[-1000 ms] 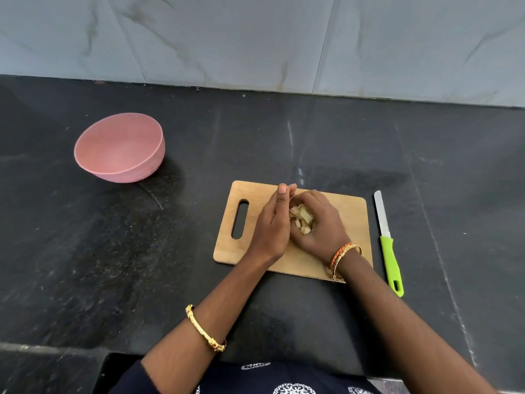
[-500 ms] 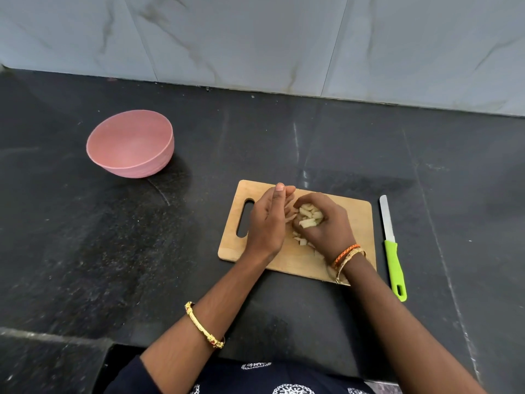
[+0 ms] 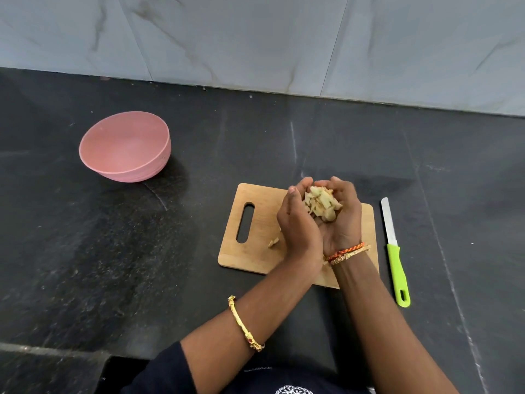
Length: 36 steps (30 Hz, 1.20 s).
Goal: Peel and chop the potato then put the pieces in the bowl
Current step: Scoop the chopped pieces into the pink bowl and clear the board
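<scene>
Both hands form one grip: the left hand [image 3: 298,223] and the right hand [image 3: 342,214] are cupped side by side, fingers curled up around a heap of potato pieces [image 3: 322,204] held just above the chopping board [image 3: 255,260]. A stray piece [image 3: 273,243] lies on the board beside the left hand, near the handle slot. The knife [image 3: 395,251] rests on the bench [image 3: 142,265] just right of the board, so chopping looks finished and the step in hand is the transfer. The pink bowl [image 3: 125,146] stands well apart, up and to the left, and appears to hold nothing. The next move calls for carrying the cupped load across the bench without gaps opening between the palms, releasing it over the bowl's mouth, then returning for the stray piece.
</scene>
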{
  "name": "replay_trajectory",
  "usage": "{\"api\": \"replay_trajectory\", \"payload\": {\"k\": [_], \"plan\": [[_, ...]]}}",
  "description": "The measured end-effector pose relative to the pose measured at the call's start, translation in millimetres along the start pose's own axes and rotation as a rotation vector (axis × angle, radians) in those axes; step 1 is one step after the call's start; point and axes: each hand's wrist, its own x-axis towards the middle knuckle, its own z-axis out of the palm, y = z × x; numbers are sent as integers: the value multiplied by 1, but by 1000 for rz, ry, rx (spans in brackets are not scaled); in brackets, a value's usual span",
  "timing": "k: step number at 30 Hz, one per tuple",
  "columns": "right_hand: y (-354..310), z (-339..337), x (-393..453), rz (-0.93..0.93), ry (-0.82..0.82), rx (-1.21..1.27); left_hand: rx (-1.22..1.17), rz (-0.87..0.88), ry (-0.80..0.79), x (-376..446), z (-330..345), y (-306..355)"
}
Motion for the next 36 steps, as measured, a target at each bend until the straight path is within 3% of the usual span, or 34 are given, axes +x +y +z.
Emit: {"api": "replay_trajectory", "payload": {"k": [4, 7, 11, 18, 25, 31, 36], "plan": [[2, 4, -7, -47, 98, 111, -79, -13, 21, -2, 4, -3], [-1, 6, -8, 0, 84, 155, -117, -31, -13, 1, 4, -2], [-6, 24, -6, 36, 27, 181, 11, 50, -55, -1, 7, 17], [24, 122, 28, 125, -122, 179, -194, 170, 90, 30, -16, 117], [99, 223, 55, 325, -142, 185, -330, 157, 183, 77, -83, 207], [154, 261, 81, 326, -29, 8, -272, 58, 116, 122, -137, 241], [166, 266, 99, 286, 25, -399, -4, -22, 58, 153, -172, 246]]}}
